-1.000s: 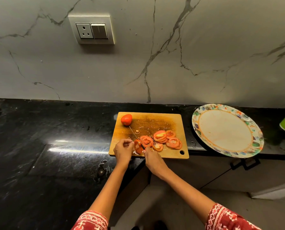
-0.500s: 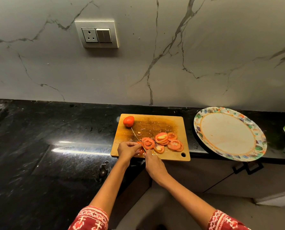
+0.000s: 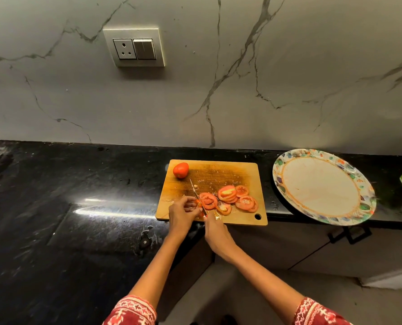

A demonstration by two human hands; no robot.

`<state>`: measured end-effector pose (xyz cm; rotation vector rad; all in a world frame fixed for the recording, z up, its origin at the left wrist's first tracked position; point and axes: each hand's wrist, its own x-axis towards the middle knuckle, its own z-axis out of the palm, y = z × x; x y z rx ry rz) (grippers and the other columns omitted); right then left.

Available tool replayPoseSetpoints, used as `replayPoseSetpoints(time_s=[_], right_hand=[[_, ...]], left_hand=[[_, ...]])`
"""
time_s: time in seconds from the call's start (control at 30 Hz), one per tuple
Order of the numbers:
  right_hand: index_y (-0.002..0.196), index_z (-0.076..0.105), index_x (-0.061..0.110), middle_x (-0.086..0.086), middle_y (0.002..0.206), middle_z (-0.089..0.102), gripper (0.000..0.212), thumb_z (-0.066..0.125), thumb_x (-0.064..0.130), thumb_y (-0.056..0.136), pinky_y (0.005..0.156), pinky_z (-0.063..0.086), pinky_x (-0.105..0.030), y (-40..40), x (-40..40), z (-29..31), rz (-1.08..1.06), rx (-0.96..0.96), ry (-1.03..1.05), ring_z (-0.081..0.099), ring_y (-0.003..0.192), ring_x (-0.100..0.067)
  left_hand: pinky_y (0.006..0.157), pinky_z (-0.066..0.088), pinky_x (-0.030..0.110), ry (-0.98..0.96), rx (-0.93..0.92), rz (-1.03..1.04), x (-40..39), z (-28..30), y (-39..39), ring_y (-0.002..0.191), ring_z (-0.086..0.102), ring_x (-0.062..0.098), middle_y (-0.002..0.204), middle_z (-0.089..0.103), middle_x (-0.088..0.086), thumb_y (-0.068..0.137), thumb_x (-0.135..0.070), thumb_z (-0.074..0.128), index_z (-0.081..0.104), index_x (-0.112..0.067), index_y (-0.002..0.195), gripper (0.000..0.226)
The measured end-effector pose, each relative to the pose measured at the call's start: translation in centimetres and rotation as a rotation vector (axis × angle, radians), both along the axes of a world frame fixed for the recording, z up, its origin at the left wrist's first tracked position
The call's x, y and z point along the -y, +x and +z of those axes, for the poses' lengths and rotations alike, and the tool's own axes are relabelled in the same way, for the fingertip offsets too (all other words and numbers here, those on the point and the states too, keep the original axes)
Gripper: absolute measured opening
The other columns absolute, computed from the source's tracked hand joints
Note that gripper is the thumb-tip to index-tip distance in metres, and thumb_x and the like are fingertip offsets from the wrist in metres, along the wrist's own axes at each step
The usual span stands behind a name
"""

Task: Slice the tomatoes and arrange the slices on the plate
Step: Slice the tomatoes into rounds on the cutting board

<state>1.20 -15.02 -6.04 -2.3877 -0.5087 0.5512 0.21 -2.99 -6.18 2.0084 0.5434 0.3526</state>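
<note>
No writing could be read. The left hand (image 3: 182, 213) curled its fingers round a tomato piece (image 3: 198, 203) at the wooden board's (image 3: 247, 171) near edge. The right hand (image 3: 215, 231) gripped the knife (image 3: 196, 194), blade angled across it. Red slices (image 3: 228, 198) lay overlapping beside it; a whole tomato (image 3: 180, 170) sat at the far-left corner. The patterned plate (image 3: 364, 207) stood on the bench (image 3: 78, 184) to the right.

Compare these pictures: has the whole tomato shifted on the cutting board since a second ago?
No. The whole tomato stays at the far left corner of the cutting board, as before; only the camera moved.
</note>
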Motion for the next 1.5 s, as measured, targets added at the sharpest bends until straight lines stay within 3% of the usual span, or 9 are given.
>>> replayPoseSetpoints(time_s=[0.1, 0.2, 0.4, 0.5, 0.83, 0.97, 1.07, 1.23, 1.5], right_hand=[[0.115, 0.043, 0.005, -0.012, 0.089, 0.053, 0.028, 0.028, 0.024, 0.101, 0.066, 0.033, -0.035, 0.5, 0.2, 0.1, 0.009, -0.014, -0.008, 0.05, 0.079, -0.029], [0.116, 0.042, 0.007, -0.02, 0.103, 0.06, 0.026, 0.028, 0.023, 0.101, 0.066, 0.034, -0.035, 0.6, 0.8, -0.1, 0.023, -0.003, -0.023, 0.058, 0.095, -0.039], [0.115, 0.044, 0.007, -0.017, 0.108, 0.061, 0.026, 0.027, 0.022, 0.102, 0.067, 0.033, -0.033, -0.2, 1.1, 0.0, 0.023, 0.035, -0.083, 0.059, 0.1, -0.037], [0.114, 0.044, 0.006, -0.018, 0.107, 0.062, 0.024, 0.029, 0.02, 0.102, 0.067, 0.036, -0.036, 0.6, 0.4, 0.4, 0.017, 0.036, -0.073, 0.059, 0.099, -0.036], [0.122, 0.039, 0.008, -0.017, 0.112, 0.06, 0.025, 0.028, 0.017, 0.101, 0.076, 0.044, -0.041, 0.3, 0.7, 0.3, 0.05, 0.086, -0.142, 0.057, 0.106, -0.037], [0.119, 0.04, 0.007, -0.017, 0.111, 0.06, 0.022, 0.03, 0.013, 0.099, 0.075, 0.044, -0.041, 0.3, 0.3, 0.4, 0.045, 0.085, -0.132, 0.057, 0.104, -0.037], [0.123, 0.038, 0.006, -0.017, 0.116, 0.058, 0.026, 0.028, 0.017, 0.101, 0.078, 0.042, -0.039, -0.2, 0.2, 0.5, 0.03, 0.089, -0.119, 0.055, 0.108, -0.037], [0.123, 0.038, 0.005, -0.017, 0.115, 0.059, 0.026, 0.03, 0.012, 0.1, 0.074, 0.041, -0.037, -0.3, -0.1, 0.5, 0.045, 0.109, -0.142, 0.056, 0.107, -0.036], [0.124, 0.037, 0.007, -0.015, 0.113, 0.061, 0.026, 0.03, 0.01, 0.1, 0.077, 0.045, -0.039, -0.1, 0.3, 0.2, 0.072, 0.181, -0.213, 0.06, 0.104, -0.033]], left_hand=[[0.062, 0.052, 0.012, 0.004, -0.005, 0.009, 0.2, 0.0, 0.3, 0.074, 0.063, 0.011, 0.079, 0.065, 0.001, 0.07, -0.003, 0.075, 0.067, -0.007, 0.095, 0.027], [0.064, 0.054, 0.019, -0.009, -0.011, 0.036, 0.1, 0.0, 0.5, 0.073, 0.064, 0.015, 0.077, 0.067, 0.003, 0.067, -0.001, 0.075, 0.067, -0.007, 0.092, 0.027], [0.062, 0.054, 0.019, -0.038, -0.046, -0.013, 0.1, 0.3, 0.6, 0.063, 0.062, 0.009, 0.069, 0.064, 0.0, 0.067, 0.001, 0.077, 0.067, -0.007, 0.087, 0.024], [0.057, 0.05, 0.01, -0.053, -0.035, -0.05, 0.7, 0.3, 0.3, 0.061, 0.058, 0.004, 0.067, 0.061, -0.004, 0.066, 0.004, 0.075, 0.065, -0.011, 0.082, 0.024], [0.061, 0.049, 0.009, -0.014, -0.001, 0.038, 0.6, -0.2, 0.5, 0.07, 0.061, 0.009, 0.078, 0.067, 0.004, 0.071, 0.001, 0.072, 0.067, -0.006, 0.091, 0.022], [0.059, 0.048, 0.008, -0.145, -0.019, 0.213, 1.1, -0.2, 0.5, 0.065, 0.061, 0.006, 0.072, 0.065, -0.001, 0.077, -0.009, 0.071, 0.063, -0.01, 0.084, 0.01], [0.064, 0.057, 0.026, -0.263, -0.07, 0.226, 0.8, -0.4, 0.6, 0.06, 0.065, 0.011, 0.068, 0.067, 0.005, 0.078, -0.009, 0.07, 0.069, 0.0, 0.082, 0.009], [0.057, 0.055, 0.02, -0.325, -0.112, 0.228, 0.6, 0.1, 0.8, 0.046, 0.06, -0.001, 0.063, 0.065, 0.003, 0.077, -0.007, 0.071, 0.067, -0.005, 0.076, 0.005], [0.055, 0.054, 0.018, -0.403, -0.136, 0.263, 0.6, 0.5, 1.3, 0.053, 0.063, 0.009, 0.063, 0.066, 0.002, 0.079, -0.015, 0.071, 0.069, -0.006, 0.071, 0.013]])
